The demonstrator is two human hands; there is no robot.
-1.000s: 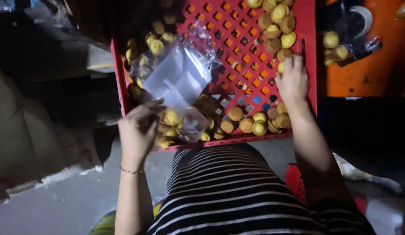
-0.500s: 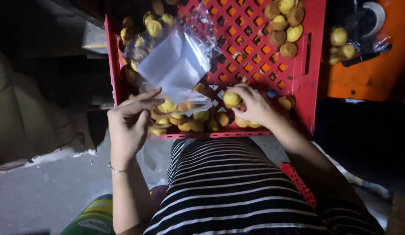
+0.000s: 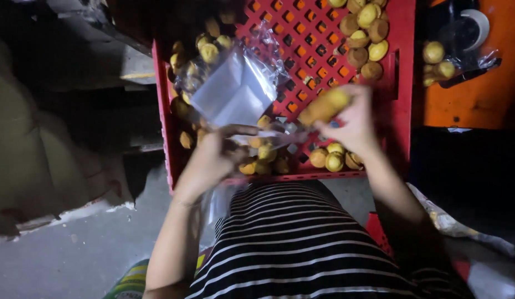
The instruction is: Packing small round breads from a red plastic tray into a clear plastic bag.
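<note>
A clear plastic bag [image 3: 235,94] is pinched open over the red crate [image 3: 404,83] by the left hand [image 3: 213,158], a few small yellow cakes [image 3: 325,106] are gripped in the right hand [image 3: 351,124] beside it, and many cakes are left loose in the crate.

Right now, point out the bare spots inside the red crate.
The crate floor is bare mid-lattice, between the plastic bag and the far-corner fruit pile. The near edge is crowded: fruit, the left hand, and the right hand holding fruit.
</note>
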